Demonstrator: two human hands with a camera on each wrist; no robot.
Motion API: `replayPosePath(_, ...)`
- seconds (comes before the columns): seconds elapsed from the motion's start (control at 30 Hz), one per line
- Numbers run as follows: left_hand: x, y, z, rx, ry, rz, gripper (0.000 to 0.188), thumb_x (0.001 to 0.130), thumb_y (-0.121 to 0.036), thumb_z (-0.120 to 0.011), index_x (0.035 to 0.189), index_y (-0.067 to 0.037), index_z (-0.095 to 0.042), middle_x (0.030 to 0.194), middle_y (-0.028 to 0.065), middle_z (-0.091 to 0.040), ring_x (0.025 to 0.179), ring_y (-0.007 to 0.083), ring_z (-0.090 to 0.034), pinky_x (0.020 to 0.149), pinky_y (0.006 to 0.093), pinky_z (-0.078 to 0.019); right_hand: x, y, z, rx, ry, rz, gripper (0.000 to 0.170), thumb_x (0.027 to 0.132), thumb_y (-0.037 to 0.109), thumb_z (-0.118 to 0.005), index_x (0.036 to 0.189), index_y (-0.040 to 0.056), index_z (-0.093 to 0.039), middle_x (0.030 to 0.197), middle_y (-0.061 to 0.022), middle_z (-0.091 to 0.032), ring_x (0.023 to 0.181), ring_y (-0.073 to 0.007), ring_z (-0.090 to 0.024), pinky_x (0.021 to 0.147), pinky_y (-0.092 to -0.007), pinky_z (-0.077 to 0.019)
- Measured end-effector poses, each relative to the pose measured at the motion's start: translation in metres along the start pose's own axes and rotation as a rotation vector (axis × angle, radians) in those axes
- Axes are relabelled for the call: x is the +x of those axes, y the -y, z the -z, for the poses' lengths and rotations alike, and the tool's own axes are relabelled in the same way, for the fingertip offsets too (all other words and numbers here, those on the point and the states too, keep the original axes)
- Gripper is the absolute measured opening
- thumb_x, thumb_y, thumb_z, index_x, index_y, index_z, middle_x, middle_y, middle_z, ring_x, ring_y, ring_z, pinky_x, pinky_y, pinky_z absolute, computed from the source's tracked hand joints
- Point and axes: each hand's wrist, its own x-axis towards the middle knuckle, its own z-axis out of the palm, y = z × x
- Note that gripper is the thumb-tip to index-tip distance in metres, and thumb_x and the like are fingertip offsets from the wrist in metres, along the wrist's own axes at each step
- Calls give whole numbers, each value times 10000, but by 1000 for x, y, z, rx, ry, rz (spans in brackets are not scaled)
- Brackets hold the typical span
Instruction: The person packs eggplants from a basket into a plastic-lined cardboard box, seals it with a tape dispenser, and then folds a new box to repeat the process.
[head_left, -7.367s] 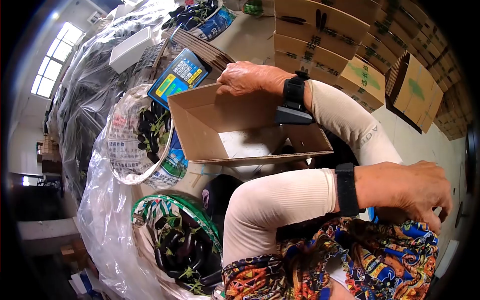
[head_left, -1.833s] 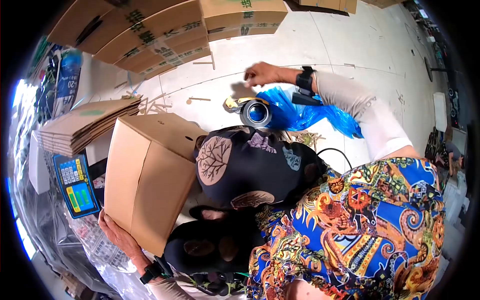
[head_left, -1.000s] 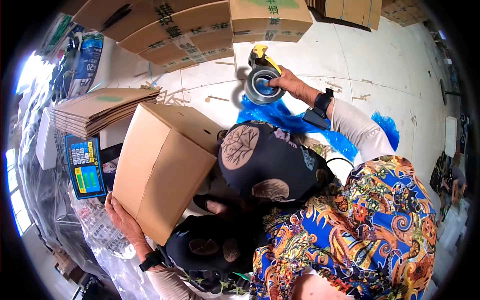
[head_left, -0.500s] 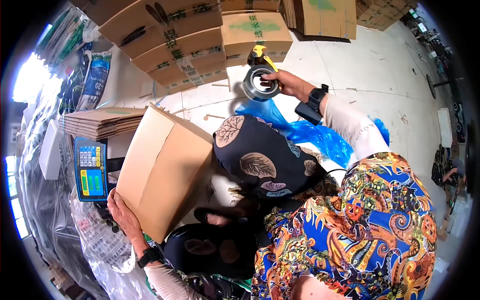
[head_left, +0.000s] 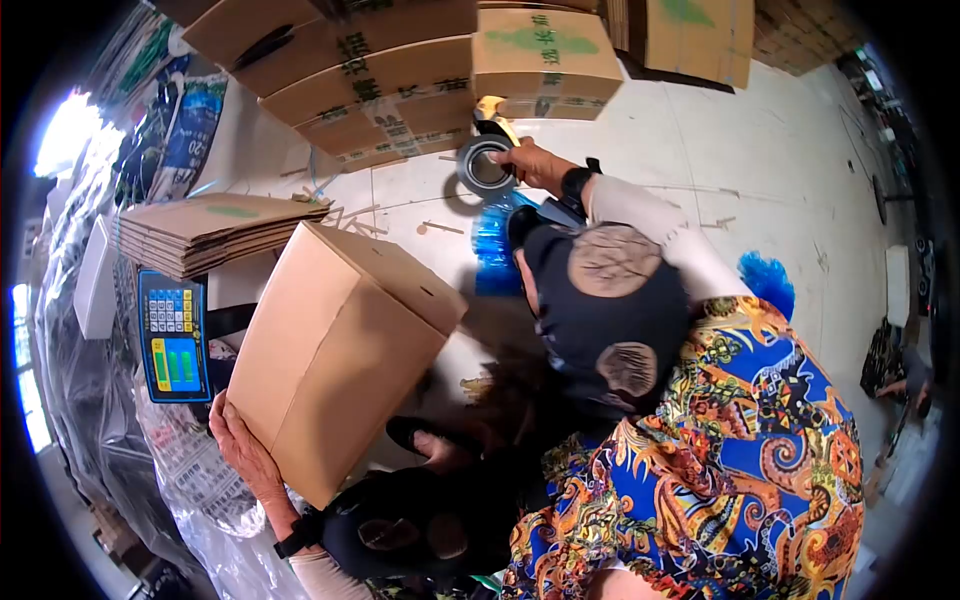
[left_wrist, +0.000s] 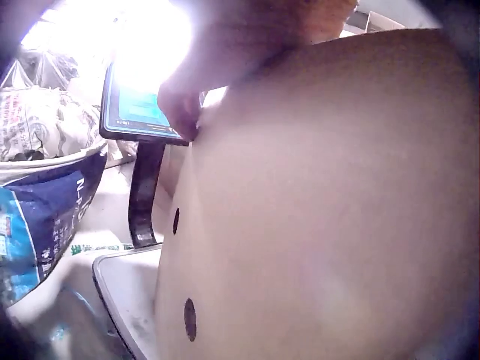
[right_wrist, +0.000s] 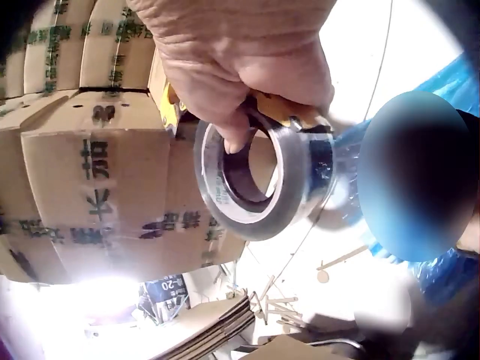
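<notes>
The right grip [right_wrist: 244, 56] holds a glossy, ring-shaped tape roll [right_wrist: 306, 176].

Cardboard box [head_left: 330, 370]: plain brown, tilted, small oval holes in one side; left hand's grip [head_left: 243, 450] on its edge. Tape dispenser [head_left: 488, 108]: yellow-handled, roll [right_wrist: 217, 191] fitted, in right hand's grip [head_left: 540, 165], apart from box.
</notes>
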Motion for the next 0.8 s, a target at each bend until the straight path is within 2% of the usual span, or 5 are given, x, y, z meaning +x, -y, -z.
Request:
replayPosePath(0.33, 2, -17, 12, 36, 30, 40, 371, 1033, -261, -430, 1224, 38, -539, 1180, 122, -588, 1060, 210, -554, 947, 315, -416, -115, 52, 10, 47, 62, 283, 609, 808, 144, -763, 1257, 3, -378, 1026, -95, -560, 823, -175, -596, 638, -280, -516)
replayPosePath(0.47, 7, 11, 9, 73, 30, -155, 349, 1029, -224, -431, 1228, 36, -552, 1186, 128, -591, 1094, 214, -553, 974, 315, -408, -162, 114, 4, -20, 162, 392, 471, 815, 147, -743, 1213, 34, -517, 973, -16, -624, 855, -104, -624, 748, -239, -531)
replayPosePath(0.5, 6, 12, 9, 229, 58, -291, 353, 999, -179, -384, 1199, 51, -561, 1268, 169, -538, 1169, 325, -511, 1017, 372, -378, -179, 133, -8, -55, 217, 450, 416, 832, 167, -726, 1191, 42, -556, 966, 2, -635, 869, -88, -617, 758, -231, -517)
replayPosePath(0.57, 2, 12, -3, 110, -9, -141, 323, 1002, -196, -426, 1200, 7, -580, 1215, 162, -565, 1140, 291, -528, 1003, 347, -376, -195, 163, -24, -138, 351, 519, 379, 840, 224, -720, 1142, 33, -593, 937, -6, -649, 855, -92, -628, 763, -229, -518)
replayPosePath(0.8, 12, 21, -45, 106, -152, -253, 245, 976, -175, -510, 1120, -6, -615, 1023, 171, -601, 984, 306, -568, 884, 369, -441, -241, 228, -88, -476, 581, 767, 514, 845, 385, -668, 1190, 21, -557, 979, -11, -617, 859, -80, -603, 782, -212, -489)
